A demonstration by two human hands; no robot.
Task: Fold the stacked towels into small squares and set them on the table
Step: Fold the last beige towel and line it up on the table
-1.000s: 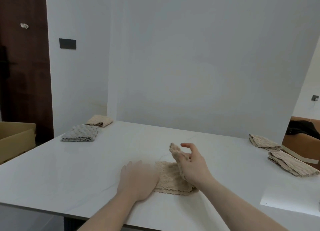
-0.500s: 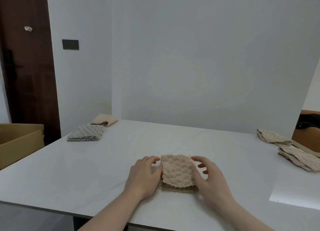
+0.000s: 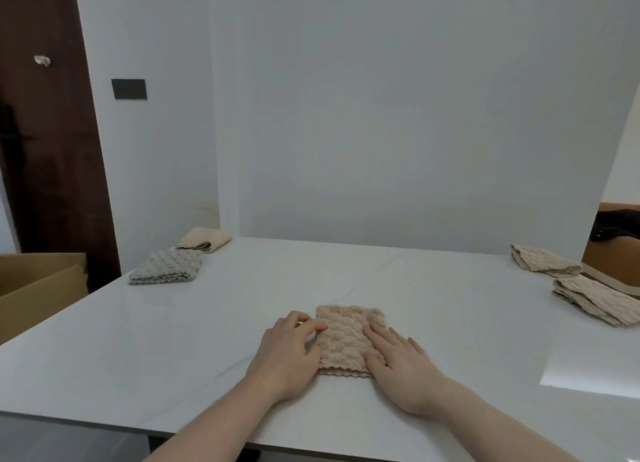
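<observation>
Head view: folded beige towel (image 3: 346, 337) partly hidden beneath flat, released left hand (image 3: 289, 354) and right hand (image 3: 401, 361).

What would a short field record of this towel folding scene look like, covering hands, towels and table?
surface: white table
towel in work: beige towel, folded to a small square, flat on the table near the front edge
left hand: fingers on the towel's left edge
right hand: flat, fingers pressing the towel's right side
folded, far left: grey towel and another beige one behind it
far right: two beige towels, loosely folded
beside table, left: cardboard box
</observation>
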